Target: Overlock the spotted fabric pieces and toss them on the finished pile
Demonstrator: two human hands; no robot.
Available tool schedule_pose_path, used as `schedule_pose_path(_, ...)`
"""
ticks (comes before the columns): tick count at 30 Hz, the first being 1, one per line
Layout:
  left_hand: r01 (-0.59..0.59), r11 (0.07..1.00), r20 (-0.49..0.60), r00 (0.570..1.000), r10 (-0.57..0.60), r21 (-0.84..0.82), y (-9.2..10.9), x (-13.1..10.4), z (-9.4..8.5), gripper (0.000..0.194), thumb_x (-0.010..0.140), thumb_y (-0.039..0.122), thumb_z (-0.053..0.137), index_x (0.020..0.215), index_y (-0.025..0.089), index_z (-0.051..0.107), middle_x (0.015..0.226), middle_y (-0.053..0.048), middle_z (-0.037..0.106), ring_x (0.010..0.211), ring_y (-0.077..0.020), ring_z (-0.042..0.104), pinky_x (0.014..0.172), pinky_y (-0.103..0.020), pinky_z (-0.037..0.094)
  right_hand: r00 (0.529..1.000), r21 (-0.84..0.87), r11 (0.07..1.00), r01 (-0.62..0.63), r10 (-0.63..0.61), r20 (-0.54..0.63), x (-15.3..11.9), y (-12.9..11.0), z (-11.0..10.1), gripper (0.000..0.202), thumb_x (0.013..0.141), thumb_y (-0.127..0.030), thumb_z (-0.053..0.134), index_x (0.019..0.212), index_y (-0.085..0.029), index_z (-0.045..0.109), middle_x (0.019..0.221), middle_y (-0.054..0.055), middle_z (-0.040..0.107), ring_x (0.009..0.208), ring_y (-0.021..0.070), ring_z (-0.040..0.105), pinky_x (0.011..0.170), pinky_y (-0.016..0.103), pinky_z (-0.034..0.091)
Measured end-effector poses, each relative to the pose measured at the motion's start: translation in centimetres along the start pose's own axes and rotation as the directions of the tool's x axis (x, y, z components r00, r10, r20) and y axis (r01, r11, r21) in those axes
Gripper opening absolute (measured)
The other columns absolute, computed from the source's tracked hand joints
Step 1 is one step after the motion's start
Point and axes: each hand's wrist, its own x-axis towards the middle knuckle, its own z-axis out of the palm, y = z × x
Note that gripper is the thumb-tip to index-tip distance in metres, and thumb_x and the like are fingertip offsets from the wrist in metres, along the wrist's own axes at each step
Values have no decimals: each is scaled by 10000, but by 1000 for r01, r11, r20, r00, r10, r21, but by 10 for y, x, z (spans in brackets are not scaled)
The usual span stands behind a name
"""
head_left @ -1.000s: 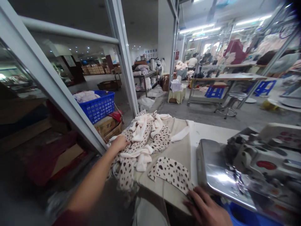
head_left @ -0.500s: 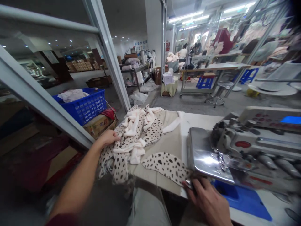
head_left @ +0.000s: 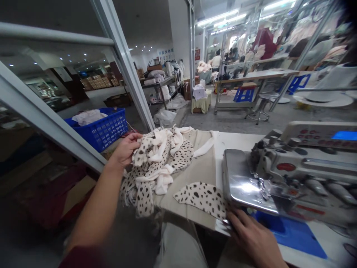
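My left hand pinches the edge of a spotted fabric piece, raised at the left side of a heap of cut cloth. In the heap, black-spotted cream fabric lies tangled with plain white fleecy strips. My right hand is closed at the table's front edge, its fingertips on the right end of a single leaf-shaped spotted piece lying flat. A small metallic glint shows by those fingertips; what it belongs to I cannot make out. Just beyond that hand stands an overlock sewing machine with a shiny metal plate.
A blue plastic basket with white cloth stands left, behind a slanting metal frame bar. A blue tray-like part sits below the machine. Farther back are a shelf, a round stool, worktables and people.
My left hand has risen and moved away from me, lifting a spotted piece's edge. My right hand has shifted slightly right, and the flat spotted piece has slid right with it.
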Motion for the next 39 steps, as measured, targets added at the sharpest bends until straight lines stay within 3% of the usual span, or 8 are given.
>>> schedule_pose_path(7,-124,891,188,956,225,-438,27,-57,84,655,595,171,782,1219,171,583,997,-45,691,873,-164,672,790,-280,549,987,-38,990,-133,136,85,3,-12,-7,279,889,-185,494,1101,-232,670,1142,80,717,813,195,723,553,238,498)
schedule_pose_path(13,-2,990,197,980,-26,140,-34,-76,56,597,701,208,672,1289,171,576,820,-16,654,725,-177,633,694,-290,530,992,63,994,-94,88,92,15,-29,-24,316,874,-138,466,1128,-200,644,1118,96,708,831,195,714,631,253,518)
schedule_pose_path(17,-173,552,143,985,96,816,-51,-91,33,551,731,266,714,1273,229,627,1068,-100,609,1029,-299,576,916,-414,477,980,177,982,-60,24,199,27,-41,-24,289,853,-105,494,1083,-202,640,1104,80,697,776,170,692,664,252,503)
schedule_pose_path(21,-297,251,224,933,281,921,-47,-103,60,320,862,234,612,1178,206,655,1288,-184,504,1191,-380,466,982,-521,382,956,239,970,-36,-36,291,44,-61,-18,235,842,-91,544,1019,-214,638,1062,57,681,756,158,654,639,244,460)
schedule_pose_path(24,-672,349,667,729,155,653,-54,-102,93,184,872,171,605,1037,205,680,1125,-125,616,1089,-284,544,959,-415,408,932,285,957,52,-149,329,61,-78,-14,196,867,-102,563,1016,-208,633,1022,53,669,786,167,641,636,249,445)
schedule_pose_path(27,-765,415,806,581,116,492,-70,-97,113,174,805,210,732,973,211,687,980,-64,674,998,-246,585,916,-354,427,915,309,943,119,-225,334,78,-91,-8,142,910,-157,577,1036,-198,627,1008,60,662,789,183,631,630,265,446)
schedule_pose_path(32,-715,530,776,611,154,457,-77,-81,101,69,846,133,647,888,166,692,877,-62,671,847,-205,593,802,-314,440,923,265,963,50,-146,356,104,-108,6,161,933,-140,552,1074,-183,617,1050,85,654,804,193,632,626,264,447)
schedule_pose_path(39,-511,755,559,796,234,411,-49,-53,65,175,891,312,602,830,153,642,854,-46,655,760,-156,595,693,-259,472,904,353,906,-232,66,423,132,-118,22,146,885,-66,569,930,-165,667,963,105,681,795,198,652,634,255,460)
